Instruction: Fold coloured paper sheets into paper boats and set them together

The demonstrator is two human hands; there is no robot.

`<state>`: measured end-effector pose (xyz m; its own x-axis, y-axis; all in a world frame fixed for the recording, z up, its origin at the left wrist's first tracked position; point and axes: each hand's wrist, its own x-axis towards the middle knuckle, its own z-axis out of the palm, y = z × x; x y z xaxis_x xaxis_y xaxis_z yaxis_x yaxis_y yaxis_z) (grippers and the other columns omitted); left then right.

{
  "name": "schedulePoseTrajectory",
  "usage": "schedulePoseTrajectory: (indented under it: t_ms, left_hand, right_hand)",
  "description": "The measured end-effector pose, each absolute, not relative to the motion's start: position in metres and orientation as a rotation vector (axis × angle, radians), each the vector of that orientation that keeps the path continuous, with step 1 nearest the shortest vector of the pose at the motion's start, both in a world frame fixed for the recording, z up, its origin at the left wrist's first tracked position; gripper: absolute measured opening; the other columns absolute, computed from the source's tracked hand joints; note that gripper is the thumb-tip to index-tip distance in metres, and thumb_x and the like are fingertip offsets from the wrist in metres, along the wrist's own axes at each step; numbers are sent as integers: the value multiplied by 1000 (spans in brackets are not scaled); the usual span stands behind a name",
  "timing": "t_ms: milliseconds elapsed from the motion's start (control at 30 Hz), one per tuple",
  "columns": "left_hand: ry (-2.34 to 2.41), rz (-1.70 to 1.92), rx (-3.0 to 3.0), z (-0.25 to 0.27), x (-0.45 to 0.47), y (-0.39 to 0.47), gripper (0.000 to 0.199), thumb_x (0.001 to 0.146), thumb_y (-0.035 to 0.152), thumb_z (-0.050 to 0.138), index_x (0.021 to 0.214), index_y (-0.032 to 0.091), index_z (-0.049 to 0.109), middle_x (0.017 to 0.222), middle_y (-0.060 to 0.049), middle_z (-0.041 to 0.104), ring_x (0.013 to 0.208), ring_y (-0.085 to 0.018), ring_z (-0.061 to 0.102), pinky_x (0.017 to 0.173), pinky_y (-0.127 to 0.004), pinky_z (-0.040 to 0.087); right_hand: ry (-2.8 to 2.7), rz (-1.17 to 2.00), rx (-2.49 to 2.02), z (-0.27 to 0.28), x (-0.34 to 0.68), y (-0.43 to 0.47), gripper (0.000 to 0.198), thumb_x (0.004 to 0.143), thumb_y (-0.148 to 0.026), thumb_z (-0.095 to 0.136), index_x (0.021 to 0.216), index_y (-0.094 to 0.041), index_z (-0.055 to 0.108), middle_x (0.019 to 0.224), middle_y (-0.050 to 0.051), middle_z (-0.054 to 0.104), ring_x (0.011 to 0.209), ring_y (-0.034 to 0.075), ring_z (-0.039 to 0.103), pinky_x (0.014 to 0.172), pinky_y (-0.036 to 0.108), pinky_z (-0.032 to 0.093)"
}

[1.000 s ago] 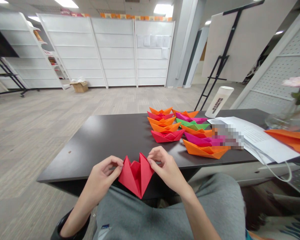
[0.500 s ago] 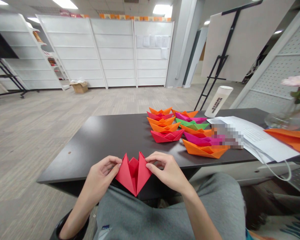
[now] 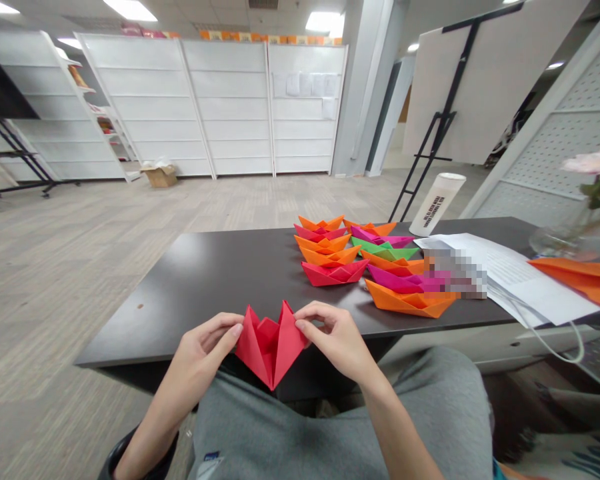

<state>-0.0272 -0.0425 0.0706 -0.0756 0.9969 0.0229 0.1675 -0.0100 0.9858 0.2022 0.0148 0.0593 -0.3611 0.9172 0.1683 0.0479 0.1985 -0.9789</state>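
Note:
A red folded paper (image 3: 271,347), pointed at the bottom with two upright tips, is held over my lap at the table's front edge. My left hand (image 3: 211,343) pinches its left side between thumb and fingers. On the other side, my right hand (image 3: 333,337) grips the right flap the same way. Between the two tips, a smaller folded peak stands in the middle. Behind the hands on the table, finished-looking paper boats stand in two columns; the nearest are a red boat (image 3: 334,273) and an orange boat (image 3: 411,300).
The dark table (image 3: 195,287) spans the front. At its right lie white printed sheets (image 3: 520,267), a white cable (image 3: 577,347) and a folded orange paper (image 3: 580,280). A white cylinder (image 3: 437,203) and a glass vase (image 3: 555,237) with a pink flower stand behind.
The two upper tips of the red paper have spread slightly farther apart, with my right hand a little more to the right. The boats have not moved.

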Motion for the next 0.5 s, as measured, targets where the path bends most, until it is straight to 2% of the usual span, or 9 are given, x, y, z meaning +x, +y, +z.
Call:
schedulePoseTrajectory:
  t_ms: [67,167,367,433,500]
  left_hand:
    - [1361,1229,1254,68,-28,-42,28,82,41,72,97,17,70,101,-8,77,100,-25,71,86,-29,57]
    - [1346,1313,1137,63,-30,-40,34,75,41,79,96,16,70,94,-8,78,94,-26,73,79,-30,59]
    - [1382,1508,945,58,-30,-38,38,68,38,87,93,16,69,80,-4,77,77,-19,74,70,-23,59]
    - [1395,1567,918,60,-30,-38,38,66,37,88,91,16,69,79,-3,77,75,-18,73,68,-22,59]
    - [1406,1601,923,61,-29,-38,38,64,36,89,89,16,69,79,-3,77,76,-18,73,68,-22,59]
  right_hand:
    - [-1565,1309,-928,58,202,16,21,83,-39,69,84,-18,72,81,3,67,70,16,62,58,25,53]
    - [-1462,1333,-916,57,200,17,26,81,-43,70,83,-18,70,81,3,66,72,16,61,59,26,55]
    - [-1351,1222,-917,52,193,18,27,81,-44,71,85,-19,64,78,3,63,68,16,59,57,25,54]
    - [-1320,1240,-864,51,191,18,27,80,-42,73,93,-21,61,83,3,63,73,16,60,60,26,55]
    - [-1310,1298,-804,51,190,17,37,79,-38,75,107,-23,57,88,2,63,79,17,61,64,27,57]
